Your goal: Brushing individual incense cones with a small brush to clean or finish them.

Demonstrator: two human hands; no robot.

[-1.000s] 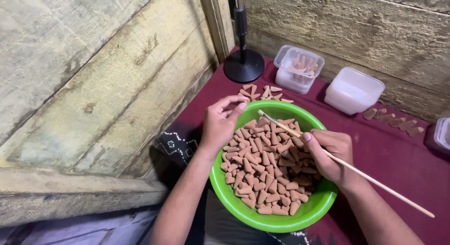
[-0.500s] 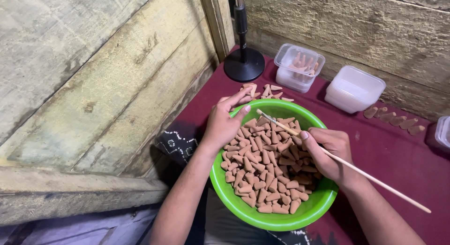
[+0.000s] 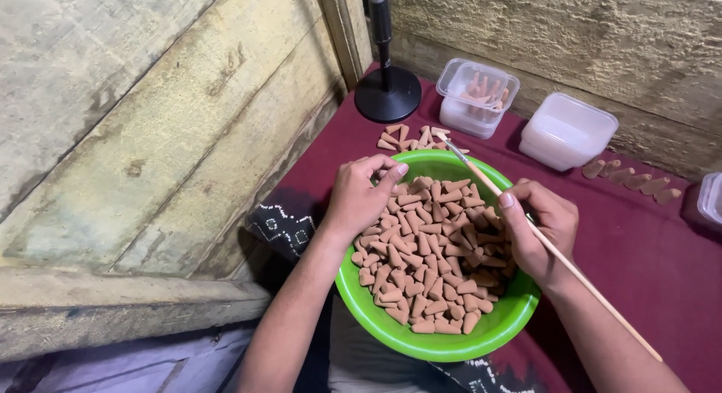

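Work surface was a table under a dark red cloth [image 3: 647, 257], set against rough plank walls [image 3: 135, 122]. A green plastic bowl [image 3: 421, 344] sat at the near edge of the cloth, heaped with small terracotta-coloured cones [image 3: 429, 250]. Left hand [image 3: 359, 201] rested over the bowl's left rim, fingers curled loosely inward and thumb tip near the cones; whether it pinched a cone could not be told. Right hand [image 3: 540, 231] lay over the bowl's right side, closed around a thin wooden stick [image 3: 571, 269]; the stick ran diagonally from past the wrist at lower right, its tip reaching across the far rim of the bowl. Beyond the bowl, a round black stand base [image 3: 387, 96] with an upright pole stood on the cloth. To its right sat a clear plastic tub [image 3: 475, 100] holding a few cones, then a lidded translucent tub [image 3: 568, 131]. A small loose group of cones [image 3: 410, 136] lay between the stand base and the bowl, and a short row of cones [image 3: 630, 179] lay near the far wall at right.
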